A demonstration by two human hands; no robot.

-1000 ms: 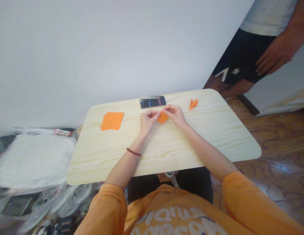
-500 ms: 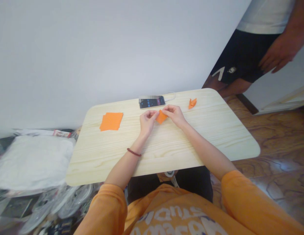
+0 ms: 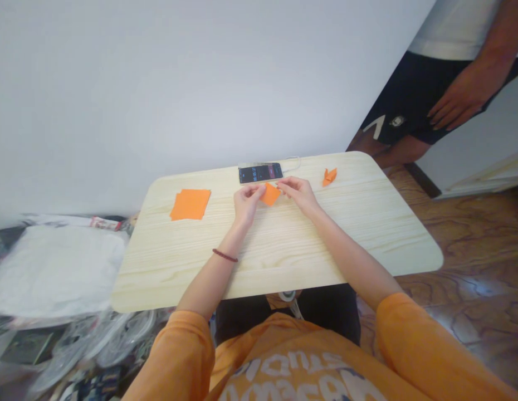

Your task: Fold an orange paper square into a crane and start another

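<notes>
A small folded square of orange paper [image 3: 270, 194] is held between my hands over the middle of the table, one corner pointing toward me. My left hand [image 3: 247, 201] pinches its left corner between thumb and fingers. At the right corner, my right hand [image 3: 298, 193] has its thumb and fingertips together on the paper's edge. Off to the right lies a folded orange paper crane [image 3: 330, 177]. A stack of orange paper squares [image 3: 190, 204] rests on the left part of the table.
Behind my hands a phone [image 3: 260, 173] with a lit timer lies on the pale wooden table [image 3: 284, 250], a white cable [image 3: 293, 165] at its right end. Another person [image 3: 455, 94] stands beyond the far right corner. White bedding [image 3: 54, 267] and bagged items are at the left.
The folded paper has shifted slightly left and away from me, along with my left hand. My right hand has moved slightly off the paper's top toward its right corner. The other person's hand has lowered.
</notes>
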